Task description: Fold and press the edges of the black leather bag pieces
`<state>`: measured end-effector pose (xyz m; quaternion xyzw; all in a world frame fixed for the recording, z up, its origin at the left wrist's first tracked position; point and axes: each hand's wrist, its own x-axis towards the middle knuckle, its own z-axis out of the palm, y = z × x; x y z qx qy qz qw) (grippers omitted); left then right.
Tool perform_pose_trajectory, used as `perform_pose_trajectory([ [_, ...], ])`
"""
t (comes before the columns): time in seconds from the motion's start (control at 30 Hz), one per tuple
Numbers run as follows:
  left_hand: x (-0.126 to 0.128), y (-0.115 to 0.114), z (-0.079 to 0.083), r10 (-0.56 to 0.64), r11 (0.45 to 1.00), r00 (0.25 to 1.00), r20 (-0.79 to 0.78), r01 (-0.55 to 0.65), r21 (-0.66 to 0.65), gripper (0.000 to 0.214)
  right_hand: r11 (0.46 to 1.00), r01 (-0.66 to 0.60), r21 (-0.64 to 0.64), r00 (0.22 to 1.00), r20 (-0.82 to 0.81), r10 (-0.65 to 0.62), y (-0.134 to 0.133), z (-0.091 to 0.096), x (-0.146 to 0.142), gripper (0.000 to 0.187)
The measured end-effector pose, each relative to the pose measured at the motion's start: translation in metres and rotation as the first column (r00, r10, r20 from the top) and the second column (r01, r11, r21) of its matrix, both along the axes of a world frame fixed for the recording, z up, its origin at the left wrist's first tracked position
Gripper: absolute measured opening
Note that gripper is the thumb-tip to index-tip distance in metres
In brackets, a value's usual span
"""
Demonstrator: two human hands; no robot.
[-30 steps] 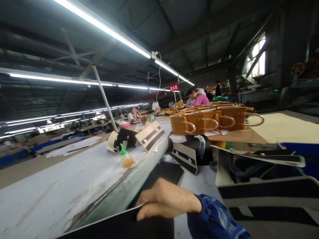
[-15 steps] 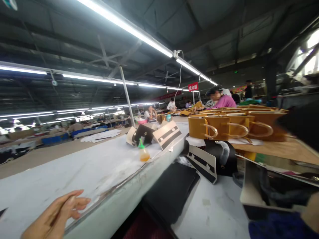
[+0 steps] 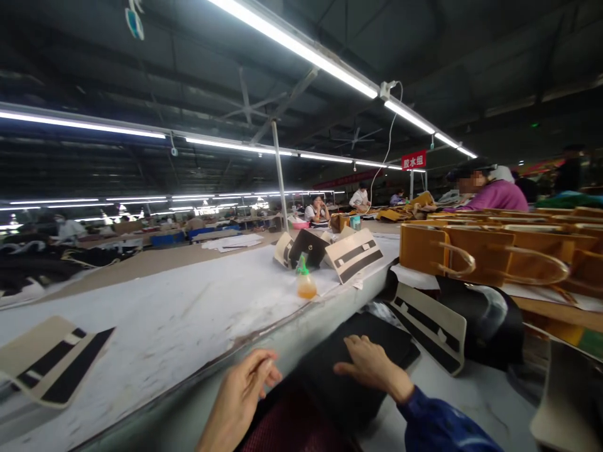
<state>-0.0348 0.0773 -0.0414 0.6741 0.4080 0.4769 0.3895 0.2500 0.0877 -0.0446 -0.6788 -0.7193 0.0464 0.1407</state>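
My right hand (image 3: pixel 370 364), in a blue patterned sleeve, lies with fingers spread on flat black pieces (image 3: pixel 346 389), possibly leather, close in front of me. To its left, my left hand (image 3: pixel 245 392) hovers by the rounded table edge. Its fingers are loosely half curled, and I see nothing in them. A beige bag piece with black strips (image 3: pixel 51 361) rests on the white-covered table at left. Right of my right hand, a similar beige-and-black piece (image 3: pixel 428 326) leans beside a black bag (image 3: pixel 490 320) whose handle is wrapped in clear plastic.
A green-tipped squeeze bottle of amber liquid (image 3: pixel 306 285) stands near the table edge (image 3: pixel 264 326). Behind it are a black piece (image 3: pixel 307 249) and a beige panel (image 3: pixel 355 256). Mustard-brown bags (image 3: pixel 480 251) line the right side, with a person in purple (image 3: pixel 499 194) beyond.
The view has swung left. My right hand has come from the far right edge onto the black pieces. My left hand now appears nearer the middle, beside them.
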Motion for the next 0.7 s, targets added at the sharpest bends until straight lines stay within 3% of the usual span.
perform_pose_trajectory([
  [0.1, 0.009, -0.002, -0.005, -0.033, 0.998, 0.999, 0.013, 0.034, -0.044, 0.05, 0.994, 0.044, -0.104, 0.987, 0.157, -0.028, 0.012, -0.035, -0.014, 0.038],
  [0.2, 0.016, -0.002, -0.011, -0.089, 0.99, 0.995, 0.039, 0.093, -0.103, 0.047, 0.993, 0.024, -0.118, 0.97, 0.242, 0.006, 0.01, -0.048, -0.013, 0.034],
  [0.4, 0.029, -0.002, -0.03, -0.161, 0.947, 0.975, 0.154, 0.197, -0.255, 0.053, 0.998, -0.058, -0.017, 0.962, 0.266, 0.06, 0.018, -0.049, -0.01, 0.022],
  [0.53, 0.038, -0.006, -0.034, -0.143, 0.867, 0.93, 0.338, 0.282, -0.411, 0.073, 0.98, -0.174, 0.094, 0.967, 0.203, 0.152, 0.013, -0.025, -0.01, 0.019],
  [0.63, 0.04, -0.007, -0.028, -0.192, 0.725, 0.861, 0.471, 0.448, -0.523, 0.097, 0.885, -0.429, 0.179, 0.901, 0.157, 0.405, -0.022, 0.003, -0.029, 0.024],
  [0.7, 0.04, -0.006, -0.023, -0.225, 0.647, 0.799, 0.558, 0.551, -0.527, 0.094, 0.737, -0.649, 0.19, 0.761, 0.124, 0.637, -0.051, 0.015, -0.05, 0.038],
])
